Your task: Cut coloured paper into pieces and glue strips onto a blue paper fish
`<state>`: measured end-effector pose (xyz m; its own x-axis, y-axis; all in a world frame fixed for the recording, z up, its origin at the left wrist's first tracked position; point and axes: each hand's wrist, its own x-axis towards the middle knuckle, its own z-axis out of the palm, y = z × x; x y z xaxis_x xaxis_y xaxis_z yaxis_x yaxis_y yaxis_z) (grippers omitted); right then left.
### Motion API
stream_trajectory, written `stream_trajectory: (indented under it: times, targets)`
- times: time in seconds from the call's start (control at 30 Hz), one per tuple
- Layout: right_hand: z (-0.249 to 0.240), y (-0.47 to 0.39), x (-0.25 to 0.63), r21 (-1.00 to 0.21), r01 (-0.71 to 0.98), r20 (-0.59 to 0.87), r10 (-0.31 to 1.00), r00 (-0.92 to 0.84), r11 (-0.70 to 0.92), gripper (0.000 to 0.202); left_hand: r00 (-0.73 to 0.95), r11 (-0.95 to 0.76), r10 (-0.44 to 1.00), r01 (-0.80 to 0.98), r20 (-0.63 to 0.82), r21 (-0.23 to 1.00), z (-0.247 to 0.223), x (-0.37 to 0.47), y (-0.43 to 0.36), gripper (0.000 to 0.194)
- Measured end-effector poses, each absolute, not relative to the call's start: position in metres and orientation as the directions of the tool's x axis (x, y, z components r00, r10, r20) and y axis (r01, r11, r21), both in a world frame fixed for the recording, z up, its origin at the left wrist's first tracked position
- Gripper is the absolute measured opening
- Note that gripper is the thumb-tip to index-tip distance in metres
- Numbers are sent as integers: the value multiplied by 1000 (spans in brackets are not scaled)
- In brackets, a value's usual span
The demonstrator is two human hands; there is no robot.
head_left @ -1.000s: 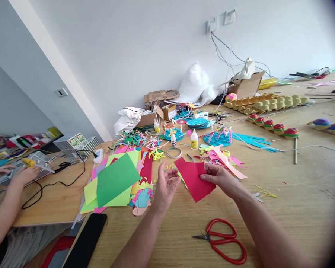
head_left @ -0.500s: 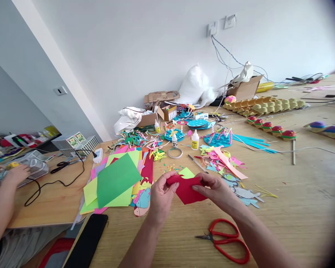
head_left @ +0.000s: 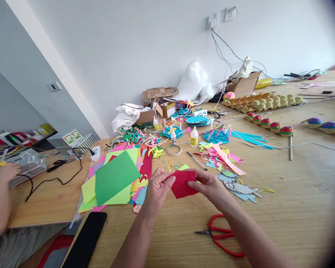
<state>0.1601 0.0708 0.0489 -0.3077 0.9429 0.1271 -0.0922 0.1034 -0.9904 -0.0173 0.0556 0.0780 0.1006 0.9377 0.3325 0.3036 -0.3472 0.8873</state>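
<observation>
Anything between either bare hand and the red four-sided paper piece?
Nothing visible: the left hand and right hand both grip the red four-sided paper piece by opposite sides. The red-handled metal scissors lie clear of it, nearer the wearer.

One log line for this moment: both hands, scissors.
left hand: holding red paper | right hand: holding red paper | scissors: lying on table

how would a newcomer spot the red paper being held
On the wooden table, find the pile of coloured sheets, then look just right of it. There, between the left hand and the right hand, is the red paper. Unlike the red sheet in the pile, it is pinched by both hands.
</observation>
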Motion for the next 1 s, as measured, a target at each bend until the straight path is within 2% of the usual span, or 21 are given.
stream_trajectory:
  times: [0.2,0.33,0.43,0.53,0.83,0.93,1.0]
  targets:
    - [54,67,155,-952,-294,28,926,-377,-90,22,92,-135,987,4,134,991,75,-9,59,25]
    - [54,66,153,-942,-276,-51,894,-445,-191,29,48,-66,996,-105,71,992,74,0,64,28]
    - [53,67,154,-944,-254,-95,912,-399,-210,32,52,-11,998,-216,23,976,73,8,63,30]
    - [53,68,154,-935,-307,-69,941,-332,-176,35,136,27,991,-289,13,957,69,12,59,32]
    - [51,68,149,-967,-229,-20,932,-362,-110,36,45,-18,999,-147,25,989,53,6,62,27]
    - [49,69,149,-987,-156,15,930,-366,-46,32,43,-124,991,-19,125,992,54,4,60,23]
    - [50,66,150,-996,-42,92,943,-319,83,24,54,-250,968,149,245,957,59,2,56,16]
